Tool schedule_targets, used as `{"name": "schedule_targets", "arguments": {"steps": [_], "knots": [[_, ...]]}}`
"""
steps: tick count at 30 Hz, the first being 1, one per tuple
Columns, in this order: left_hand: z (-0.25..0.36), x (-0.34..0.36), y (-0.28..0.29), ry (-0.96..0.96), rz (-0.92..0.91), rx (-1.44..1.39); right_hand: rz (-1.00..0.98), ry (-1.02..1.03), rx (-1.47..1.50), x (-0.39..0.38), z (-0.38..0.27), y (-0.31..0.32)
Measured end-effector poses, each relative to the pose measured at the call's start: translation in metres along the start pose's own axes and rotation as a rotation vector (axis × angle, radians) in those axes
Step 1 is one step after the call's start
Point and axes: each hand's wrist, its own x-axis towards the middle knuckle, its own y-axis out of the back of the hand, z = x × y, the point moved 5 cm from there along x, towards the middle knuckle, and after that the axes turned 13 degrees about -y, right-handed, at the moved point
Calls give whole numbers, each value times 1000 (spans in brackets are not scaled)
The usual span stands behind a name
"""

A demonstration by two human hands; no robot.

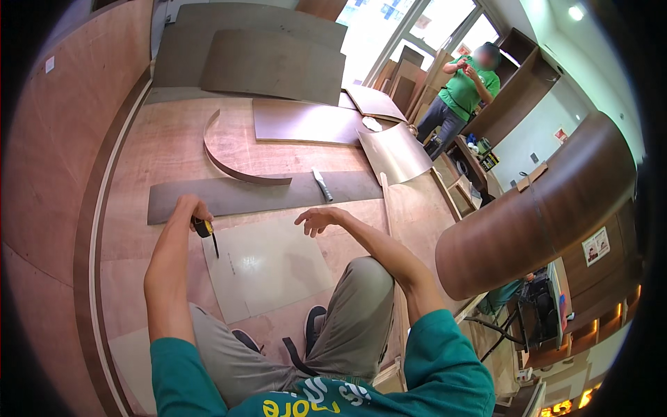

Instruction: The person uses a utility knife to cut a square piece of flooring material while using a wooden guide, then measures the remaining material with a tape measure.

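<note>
My left hand is closed around a black-and-yellow tape measure, a short dark strip sticking out of it over the left edge of a pale square sheet. My right hand hovers near the sheet's far right corner, fingers loosely apart and nothing in them. Beyond both hands stretches a long grey-brown board. On that board rests a putty knife with a pale blade and a grey handle. A curved brown strip stands on edge, one end reaching onto the board.
A large curved brown panel rises on my right. Wooden battens run along the floor there. Big flat sheets and a bent sheet lie farther off. Someone in a green shirt stands at the far right. A wooden wall borders the left.
</note>
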Motion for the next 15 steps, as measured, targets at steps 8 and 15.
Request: {"name": "schedule_targets", "arguments": {"steps": [8, 15], "knots": [[6, -3, -1, 16, -18, -8, 49, 22, -26, 1, 0, 2], [-3, 1, 0, -2, -40, -1, 410, 317, 288, -24, -16, 38]]}}
